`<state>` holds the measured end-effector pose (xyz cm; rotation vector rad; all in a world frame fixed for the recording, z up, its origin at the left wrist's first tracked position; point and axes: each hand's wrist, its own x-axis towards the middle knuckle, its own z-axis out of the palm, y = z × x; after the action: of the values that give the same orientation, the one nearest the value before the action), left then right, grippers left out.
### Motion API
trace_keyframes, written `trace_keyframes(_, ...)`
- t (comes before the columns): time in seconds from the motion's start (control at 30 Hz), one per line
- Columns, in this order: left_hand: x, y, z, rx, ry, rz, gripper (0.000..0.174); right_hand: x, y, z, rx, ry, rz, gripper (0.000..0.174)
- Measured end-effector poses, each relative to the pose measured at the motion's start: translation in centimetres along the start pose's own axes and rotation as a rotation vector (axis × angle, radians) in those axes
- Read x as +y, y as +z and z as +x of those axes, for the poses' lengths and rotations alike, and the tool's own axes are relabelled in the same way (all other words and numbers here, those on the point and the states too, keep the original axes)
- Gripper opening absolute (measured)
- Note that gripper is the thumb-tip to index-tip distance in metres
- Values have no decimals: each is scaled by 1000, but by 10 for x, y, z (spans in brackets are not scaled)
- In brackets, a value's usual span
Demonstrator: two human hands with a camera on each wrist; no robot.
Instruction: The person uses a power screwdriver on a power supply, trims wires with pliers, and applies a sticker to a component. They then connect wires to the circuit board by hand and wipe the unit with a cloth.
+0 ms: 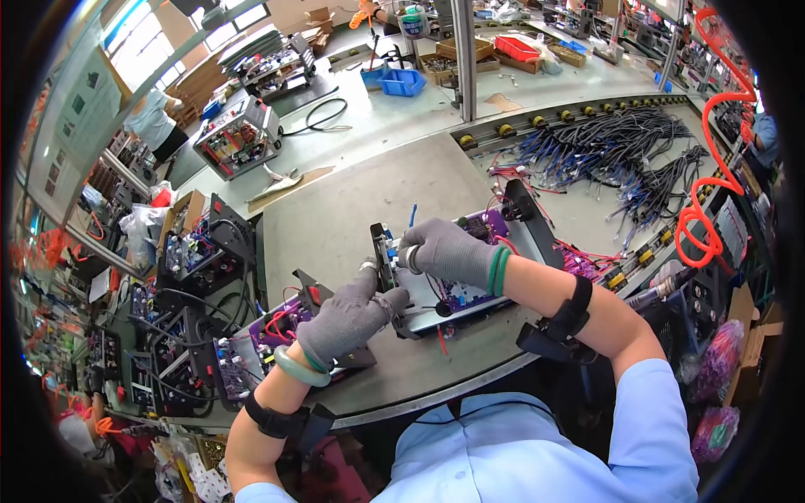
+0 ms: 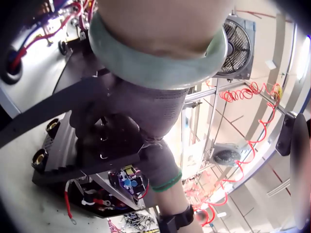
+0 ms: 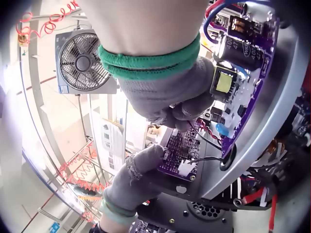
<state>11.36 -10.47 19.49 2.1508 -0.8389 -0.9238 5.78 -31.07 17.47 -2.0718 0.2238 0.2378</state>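
Observation:
An open metal chassis [image 1: 465, 317] with a purple circuit board [image 3: 249, 104] lies before me, its black end panel [image 1: 384, 267] at the left. A small purple board [image 3: 176, 158] sits against the panel's inner side. My left hand [image 1: 348, 314], in a grey glove, grips the panel from outside, its thumb or fingertip at the panel's upper edge in the right wrist view. My right hand [image 1: 453, 254], gloved too, curls its fingers over the chassis interior by the small board. Its fingertips pinch a thin black wire [image 3: 210, 140]; the wire's end is hidden under them.
Another chassis with red wires [image 1: 281, 323] stands left, near more black units [image 1: 189, 251]. Wire bundles [image 1: 604, 147] lie at the back right. A coiled red air hose [image 1: 700, 226] hangs at the right. Blue bins [image 1: 402, 82] and a part-built unit [image 1: 239, 138] are farther back.

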Motion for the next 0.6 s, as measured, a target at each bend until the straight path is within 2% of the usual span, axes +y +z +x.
trace_keyframes(0.13, 2, -3, -2, -25, 7, 41, 42, -5, -4, 0, -9, 14, -89, 29)
trace_keyframes(0.2, 2, -1, -2, -39, -22, -26, 60, -7, -6, 0, -68, 7, -109, 30)
trace_keyframes(0.3, 11, -5, -5, -88, -71, -49, 61, -6, -9, -1, -116, -59, -53, 31)
trace_keyframes(0.4, 10, -4, -4, -92, 33, -108, 59, -6, -8, 6, -164, 70, 11, 31)
trace_keyframes(0.43, 3, -3, -2, -75, 18, -91, 55, -8, -10, 3, -160, 24, -13, 30)
trace_keyframes(0.6, 1, -4, -1, -86, 52, -74, 52, -10, -16, -8, -102, 23, 67, 27)
